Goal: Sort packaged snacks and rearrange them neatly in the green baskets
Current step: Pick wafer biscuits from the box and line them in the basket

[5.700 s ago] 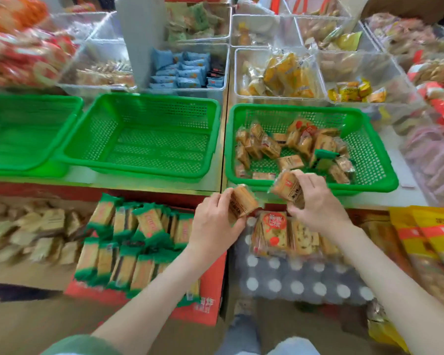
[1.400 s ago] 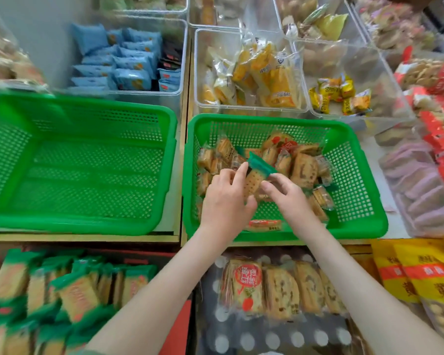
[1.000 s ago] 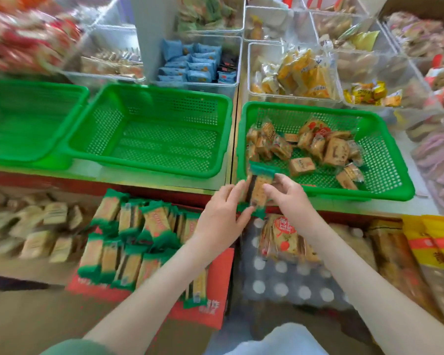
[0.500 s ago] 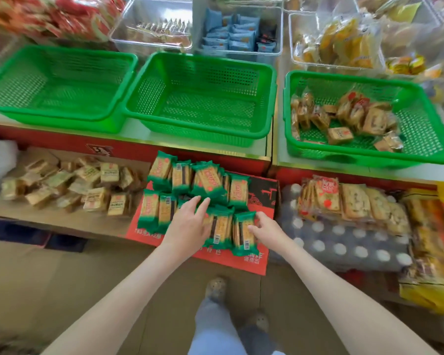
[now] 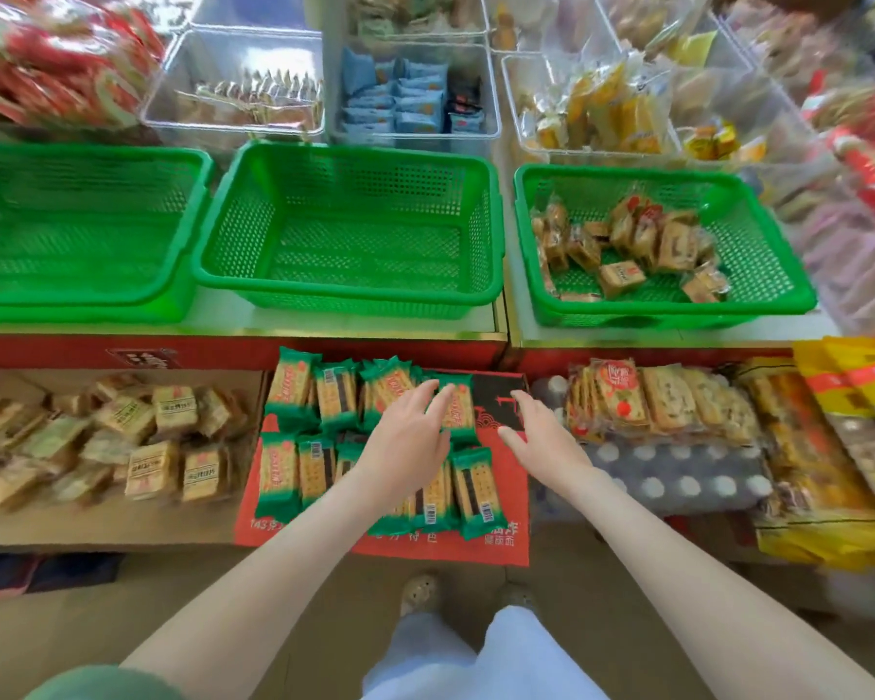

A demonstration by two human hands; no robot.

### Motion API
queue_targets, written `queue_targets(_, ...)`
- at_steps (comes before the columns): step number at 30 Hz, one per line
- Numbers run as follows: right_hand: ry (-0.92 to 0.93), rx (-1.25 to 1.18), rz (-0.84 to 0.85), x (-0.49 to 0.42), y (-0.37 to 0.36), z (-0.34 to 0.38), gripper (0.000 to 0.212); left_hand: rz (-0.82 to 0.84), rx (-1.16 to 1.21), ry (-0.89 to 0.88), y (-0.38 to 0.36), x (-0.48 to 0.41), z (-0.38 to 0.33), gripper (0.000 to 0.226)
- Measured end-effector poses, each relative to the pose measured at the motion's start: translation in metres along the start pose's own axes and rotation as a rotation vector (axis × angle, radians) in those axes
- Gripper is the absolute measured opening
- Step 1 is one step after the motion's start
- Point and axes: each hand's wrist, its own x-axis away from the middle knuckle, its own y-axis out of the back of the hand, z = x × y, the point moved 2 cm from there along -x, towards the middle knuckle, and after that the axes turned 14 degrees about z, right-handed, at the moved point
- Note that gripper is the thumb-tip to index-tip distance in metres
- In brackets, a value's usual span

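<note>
Both hands have slid up the pile since half a second ago, from the near row of green-wrapped packets (image 5: 316, 469) to the far row. Left hand (image 5: 405, 439) is flat, its fingers straight and spread over a far-row packet, gripping nothing; whether it presses down is hard to tell. Right hand (image 5: 539, 437) hangs open and relaxed just beside it over the bare corner of the red box (image 5: 501, 540), holding nothing.

The packets lie in two rows on that box, below the counter (image 5: 223, 320). At least nine show, and the left hand and forearm cover more, so there's no full count.

Three green baskets sit on the counter. The left basket (image 5: 198, 204) is cut off by the frame edge, and it and the middle basket (image 5: 344, 290) hold nothing. The right basket (image 5: 668, 308) holds brown snack packs (image 5: 622, 277), about a dozen, overlapping and too blurred to count exactly.

Pale packs in the cardboard box (image 5: 152, 467) at left are smeared with motion, their labels unreadable.
</note>
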Motion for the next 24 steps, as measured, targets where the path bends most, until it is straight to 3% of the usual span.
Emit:
queue_targets(9, 0.152, -0.115, -0.263, -0.011, 0.114, -0.037, 0.050, -0.156, 0.016, -0.130, 0.030, -0.099, -0.054, 0.050)
queue_targets(15, 0.290, 0.158, -0.374, -0.061, 0.217, -0.099, 0.053, -0.169, 0.034, -0.053, 0.052, -0.206, -0.101, 0.055)
queue_targets(18, 0.247, 0.246, -0.264, -0.105, 0.258, -0.137, 0.065, -0.097, -0.025, 0.007, 0.050, -0.264, -0.116, 0.059)
queue_targets(21, 0.211, 0.359, -0.036, -0.153, 0.278, -0.164, 0.078, -0.009, -0.182, 0.075, 0.040, -0.319, -0.123, 0.064)
queue_targets(24, 0.224, 0.606, 0.147, -0.193, 0.277, -0.179, 0.090, 0.070, -0.376, 0.115, 0.026, -0.364, -0.120, 0.076)
